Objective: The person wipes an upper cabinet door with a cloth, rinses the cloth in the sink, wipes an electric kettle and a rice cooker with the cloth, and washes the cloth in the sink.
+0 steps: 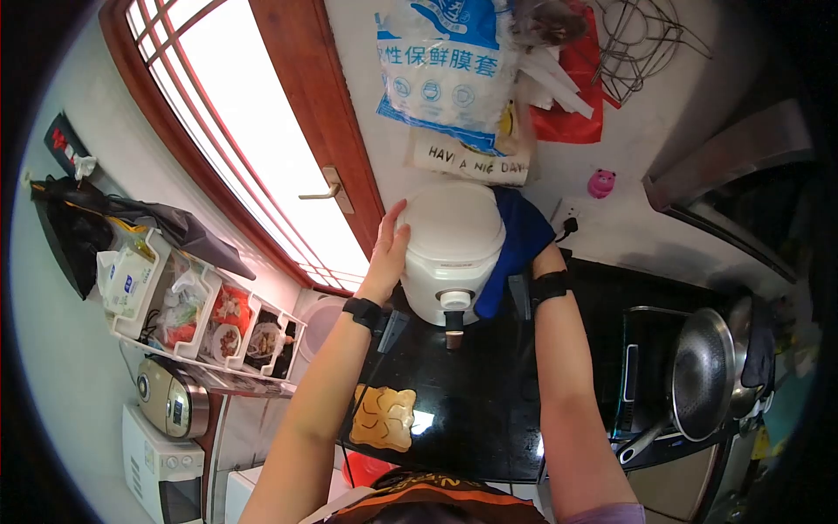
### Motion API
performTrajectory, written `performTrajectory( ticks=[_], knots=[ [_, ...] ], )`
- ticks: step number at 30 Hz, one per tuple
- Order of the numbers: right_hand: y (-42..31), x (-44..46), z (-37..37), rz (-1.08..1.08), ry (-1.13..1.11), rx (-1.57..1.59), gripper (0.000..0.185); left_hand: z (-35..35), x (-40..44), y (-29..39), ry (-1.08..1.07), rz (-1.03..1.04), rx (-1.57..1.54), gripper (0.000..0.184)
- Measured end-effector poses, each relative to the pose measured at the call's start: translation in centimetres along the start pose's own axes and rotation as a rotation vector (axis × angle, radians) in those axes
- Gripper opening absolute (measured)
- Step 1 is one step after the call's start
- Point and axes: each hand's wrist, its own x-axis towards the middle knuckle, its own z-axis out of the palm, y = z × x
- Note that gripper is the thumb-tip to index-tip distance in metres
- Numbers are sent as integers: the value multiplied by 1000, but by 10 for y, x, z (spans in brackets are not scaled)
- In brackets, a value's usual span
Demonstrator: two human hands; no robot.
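A white air fryer (pixel 454 223) with a round dial and a front handle stands on the black countertop (pixel 489 393). My left hand (pixel 387 253) lies against its left side, fingers stretched and apart, touching the casing. On the other side, a dark blue cloth (pixel 521 240) is pressed to the fryer and hangs down beside it. My right hand (pixel 548 260) is at the cloth, which covers most of its fingers. Both wrists wear black bands.
Nearer me lies a bread-shaped yellow-brown mat (pixel 384 417). A frying pan (pixel 703 375) sits at the right by the stove. Plastic bags (pixel 445 70) hang on the wall above the fryer. A white rack (pixel 209 306), a rice cooker (pixel 170 397) and a door (pixel 305 113) are left.
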Motion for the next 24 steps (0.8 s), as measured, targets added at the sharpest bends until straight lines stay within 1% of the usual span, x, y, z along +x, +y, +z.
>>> performTrajectory(
  ticks=[4,6,8,13,16,18,19,21,22,24],
  knots=[
    [-7,-26,-1,4,3,21,37,5,-5,19,11,-25,9,46],
    [-16,-47,3,28,10,21,37,5,-6,21,21,-66,-23,46],
    [-19,-54,5,36,2,35,37,4,-5,19,21,-59,-25,46],
    [1,-22,-7,-18,-72,116,37,2,-4,11,16,-52,-9,46],
    [15,4,-6,-41,-140,183,37,1,-2,9,13,-12,67,46],
    [22,18,-3,-38,-167,214,37,3,-3,11,17,-43,-21,46],
    [24,18,-1,-30,-163,223,37,4,-5,12,12,-51,-13,46],
    [26,15,3,-152,-103,241,33,5,-5,15,20,-65,-71,45],
    [25,10,3,-149,-73,226,33,6,-6,13,9,-74,-68,45],
    [17,-5,9,-75,34,160,33,6,-4,10,11,-61,-139,46]
  ],
)
